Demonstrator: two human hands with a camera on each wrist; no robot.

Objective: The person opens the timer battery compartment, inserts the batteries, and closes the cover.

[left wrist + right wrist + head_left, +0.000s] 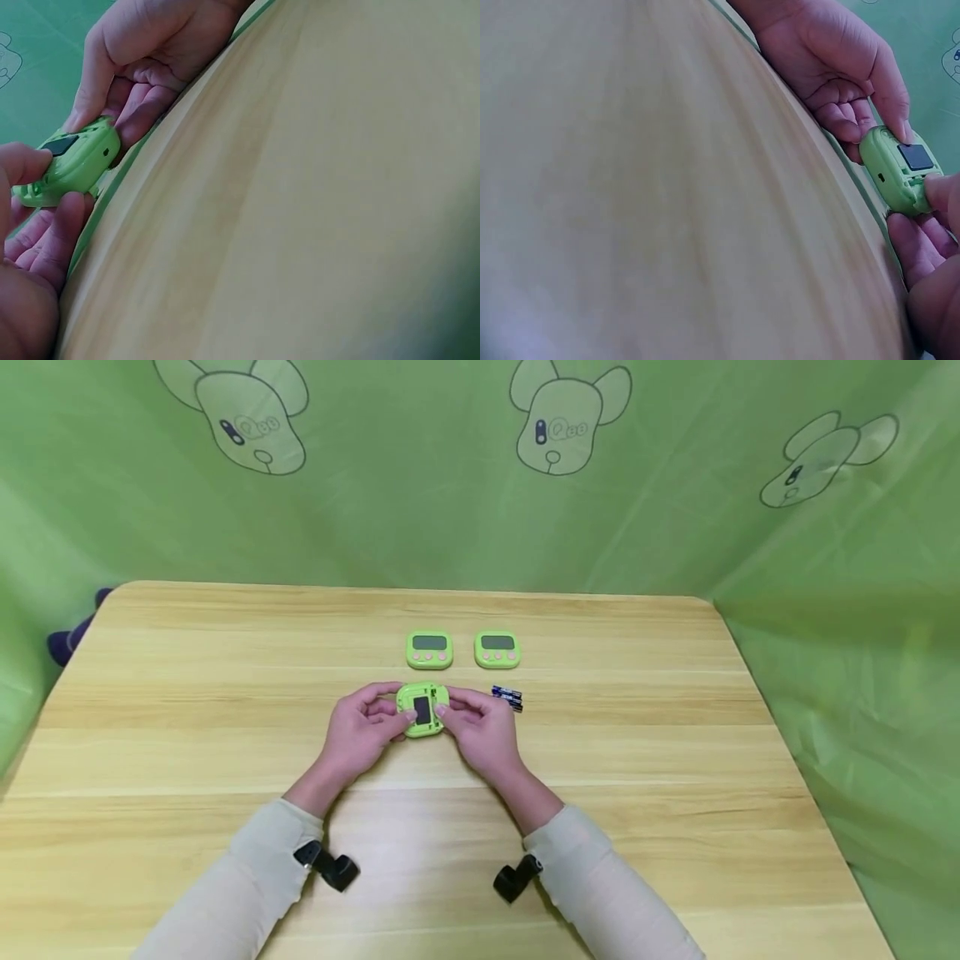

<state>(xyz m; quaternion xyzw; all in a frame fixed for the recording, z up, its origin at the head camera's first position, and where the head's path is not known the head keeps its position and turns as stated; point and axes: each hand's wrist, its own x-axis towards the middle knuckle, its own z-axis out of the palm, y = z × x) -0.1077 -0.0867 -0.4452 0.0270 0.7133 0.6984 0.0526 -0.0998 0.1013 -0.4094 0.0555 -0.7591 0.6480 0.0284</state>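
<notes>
Both hands hold a green digital timer (423, 695) above the table, its back turned up. A dark rectangular patch (915, 157) sits on that back, beside an open slot that looks like a battery compartment. My left hand (358, 732) grips the left edge, thumb on the back near the dark patch. The right edge is pinched by my right hand (486, 737), its thumb over the slot. Several dark blue batteries (507, 695) lie just beyond the right hand's knuckles. In the left wrist view, the timer's green side (94, 161) shows a small dark hole.
Two more green timers, a left one (429, 650) and a right one (497, 650), lie screen up behind the hands. The wooden table (637, 760) has a rounded far edge. Green curtains (420, 518) with mouse-like drawings hang behind and on both sides.
</notes>
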